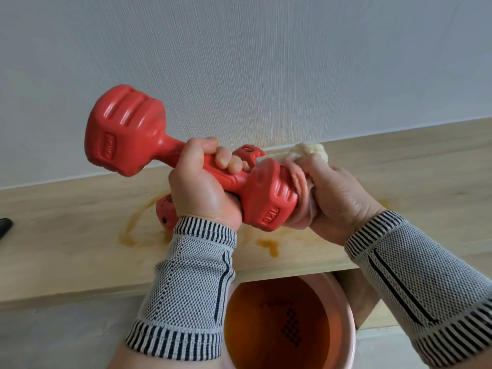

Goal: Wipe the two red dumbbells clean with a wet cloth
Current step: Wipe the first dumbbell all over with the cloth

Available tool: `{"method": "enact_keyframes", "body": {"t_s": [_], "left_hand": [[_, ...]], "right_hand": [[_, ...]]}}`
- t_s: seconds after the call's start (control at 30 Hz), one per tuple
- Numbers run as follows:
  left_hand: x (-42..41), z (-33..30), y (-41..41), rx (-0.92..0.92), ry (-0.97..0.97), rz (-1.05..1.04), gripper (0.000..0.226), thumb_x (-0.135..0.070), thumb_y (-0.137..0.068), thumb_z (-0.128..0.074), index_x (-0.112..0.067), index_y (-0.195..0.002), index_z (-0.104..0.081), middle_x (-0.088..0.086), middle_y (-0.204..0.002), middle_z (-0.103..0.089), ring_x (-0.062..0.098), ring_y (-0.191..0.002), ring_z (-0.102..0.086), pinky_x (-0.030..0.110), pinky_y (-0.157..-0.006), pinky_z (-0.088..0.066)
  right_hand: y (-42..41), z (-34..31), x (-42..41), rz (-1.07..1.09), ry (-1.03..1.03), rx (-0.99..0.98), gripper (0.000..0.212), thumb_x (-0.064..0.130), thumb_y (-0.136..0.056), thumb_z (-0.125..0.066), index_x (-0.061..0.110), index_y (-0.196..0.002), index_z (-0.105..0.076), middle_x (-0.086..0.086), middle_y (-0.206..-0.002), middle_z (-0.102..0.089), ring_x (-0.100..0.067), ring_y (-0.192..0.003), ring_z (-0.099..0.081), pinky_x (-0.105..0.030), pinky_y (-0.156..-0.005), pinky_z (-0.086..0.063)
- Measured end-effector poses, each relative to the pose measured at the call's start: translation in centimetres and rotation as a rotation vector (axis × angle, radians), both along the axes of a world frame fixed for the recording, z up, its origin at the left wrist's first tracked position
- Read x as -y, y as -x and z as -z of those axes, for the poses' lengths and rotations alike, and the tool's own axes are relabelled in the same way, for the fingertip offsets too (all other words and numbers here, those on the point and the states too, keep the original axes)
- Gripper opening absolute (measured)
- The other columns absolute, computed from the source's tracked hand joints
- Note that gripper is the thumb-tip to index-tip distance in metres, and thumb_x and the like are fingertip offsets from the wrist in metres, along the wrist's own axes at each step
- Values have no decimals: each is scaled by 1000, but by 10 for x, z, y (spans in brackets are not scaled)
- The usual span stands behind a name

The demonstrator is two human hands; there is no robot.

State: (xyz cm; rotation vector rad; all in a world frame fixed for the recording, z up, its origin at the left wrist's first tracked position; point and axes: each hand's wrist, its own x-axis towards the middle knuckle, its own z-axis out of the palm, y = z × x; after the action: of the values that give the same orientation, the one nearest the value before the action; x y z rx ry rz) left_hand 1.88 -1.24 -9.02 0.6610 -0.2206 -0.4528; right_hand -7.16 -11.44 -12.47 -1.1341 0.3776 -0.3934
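A red dumbbell [149, 141] is held in the air above the wooden worktop [66, 235], tilted with its far-left head raised and its near-right head lowered. Its handle is gripped by the left hand [205, 187], the fingers curled round it. The near-right head is covered at its end by a pale cloth [300, 179] — this is clasped and pressed against the dumbbell by the right hand [338, 201]. The second red dumbbell [165, 213] lies on the worktop behind the left wrist, largely hidden, with dark specks on its visible end. Orange-brown stains [269, 246] are spread on the worktop around it. A basin [343, 302] of orange-brown liquid stands below the worktop's near edge — between the two forearms.
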Motion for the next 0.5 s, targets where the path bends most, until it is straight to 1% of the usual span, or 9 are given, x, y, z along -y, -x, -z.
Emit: {"method": "enact_keyframes", "body": {"t_s": [0.07, 0.17, 0.23, 0.27, 0.3, 0.33, 0.37, 0.43, 0.5], "left_hand": [[-1, 0, 0, 13, 11, 16, 28, -11, -87, -43, -19, -62, -36, -5, -49, -35, 12, -42, -35, 27, -56, -37], [-2, 1, -1, 24, 30, 42, 28, -13, -88, -42, -19, -61, -36, -6, -49, -36, 11, -42, -36, 27, -57, -37], [1, 2, -1, 47, 1, 9, 28, -15, -90, -44, -17, -63, -39, -3, -51, -40, 13, -44, -41, 28, -56, -41], [3, 2, -1, 56, -28, -14, 27, -16, -92, -48, -16, -66, -42, 0, -53, -44, 15, -46, -45, 29, -57, -45], [4, 1, -2, 56, -65, -28, 25, -20, -93, -52, -14, -69, -44, 2, -57, -49, 17, -47, -50, 30, -58, -49], [6, -1, -3, 44, -110, -28, 24, -24, -94, -57, -14, -74, -47, 3, -60, -53, 17, -49, -54, 32, -60, -52], [7, -3, -4, 22, -148, -12, 23, -27, -94, -60, -14, -78, -50, 2, -62, -56, 16, -51, -57, 32, -63, -55], [8, -7, -4, -57, -158, 38, 20, -28, -92, -64, -13, -84, -54, 1, -64, -57, 14, -55, -60, 35, -72, -57], [9, -7, -2, -138, -114, 42, 21, -25, -92, -66, -11, -82, -54, 0, -60, -54, 12, -50, -56, 36, -74, -56]], "right_hand": [[2, 0, 0, -143, -60, 15, 56, 37, -77, -59, -2, -117, -63, -25, -110, -63, -34, -97, -59, -58, -98, -41], [6, 0, -1, -347, -121, 60, 55, 31, -64, -62, 11, -115, -64, -12, -97, -71, -25, -84, -68, -52, -88, -50], [5, -1, -1, -360, -129, 143, 48, 22, -64, -59, 12, -110, -66, -10, -98, -71, -22, -85, -69, -52, -83, -54], [5, -2, -2, -333, -111, 191, 42, 17, -67, -56, 9, -107, -66, -10, -96, -71, -21, -84, -69, -47, -77, -59], [4, -3, -2, -276, -20, 232, 37, 13, -69, -54, 5, -103, -65, -9, -90, -69, -20, -80, -67, -41, -68, -58], [4, -4, -1, -190, 165, 256, 33, 12, -68, -56, 1, -99, -63, -7, -80, -66, -19, -73, -64, -37, -61, -53], [4, -5, 2, -84, 401, 247, 37, 15, -67, -59, 0, -100, -60, -4, -75, -64, -20, -70, -62, -36, -61, -49], [4, -5, 7, 57, 777, 179, 53, 25, -64, -64, 7, -113, -54, -2, -83, -65, -23, -81, -64, -41, -75, -52], [2, -2, 9, 61, 842, 162, 53, 29, -61, -65, 13, -110, -52, -3, -90, -66, -21, -87, -64, -43, -87, -52]]}}
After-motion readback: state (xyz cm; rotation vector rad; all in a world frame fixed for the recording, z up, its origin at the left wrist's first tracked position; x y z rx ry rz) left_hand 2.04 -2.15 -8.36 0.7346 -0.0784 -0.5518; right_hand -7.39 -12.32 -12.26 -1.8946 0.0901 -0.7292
